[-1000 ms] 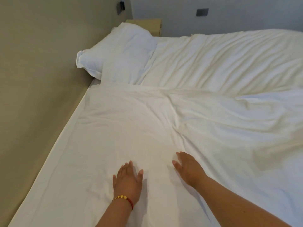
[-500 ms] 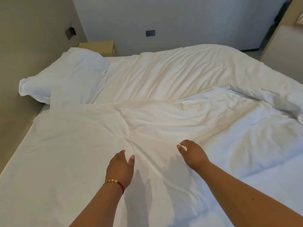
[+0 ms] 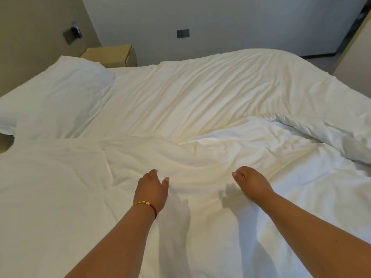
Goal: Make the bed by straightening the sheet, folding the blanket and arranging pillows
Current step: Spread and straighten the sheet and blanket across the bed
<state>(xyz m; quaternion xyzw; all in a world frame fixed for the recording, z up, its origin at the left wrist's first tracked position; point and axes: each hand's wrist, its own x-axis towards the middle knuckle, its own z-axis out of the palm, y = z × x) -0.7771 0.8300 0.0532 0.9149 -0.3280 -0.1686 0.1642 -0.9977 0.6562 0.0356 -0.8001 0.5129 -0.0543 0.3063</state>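
A white blanket (image 3: 70, 197) covers the near half of the bed, with creases running to the right and a bunched fold (image 3: 321, 133) at the right side. Beyond it lies the wrinkled white sheet (image 3: 200, 93). A white pillow (image 3: 54, 93) rests at the far left by the wall. My left hand (image 3: 150, 189), with a gold and red bracelet at the wrist, hovers just above the blanket with fingers loosely curled and holds nothing. My right hand (image 3: 253, 181) hovers to its right, also curled and holding nothing.
A beige wall (image 3: 30, 27) runs along the bed's left side with a dark fitting (image 3: 72, 34) on it. A wooden nightstand (image 3: 112, 55) stands in the far corner. A dark wall plate (image 3: 182, 33) sits on the back wall. A cabinet side (image 3: 357, 53) rises at right.
Both hands have lifted off the blanket and moved apart and forward, fingers curling. My view has swung right, so more of the bed's right side shows.
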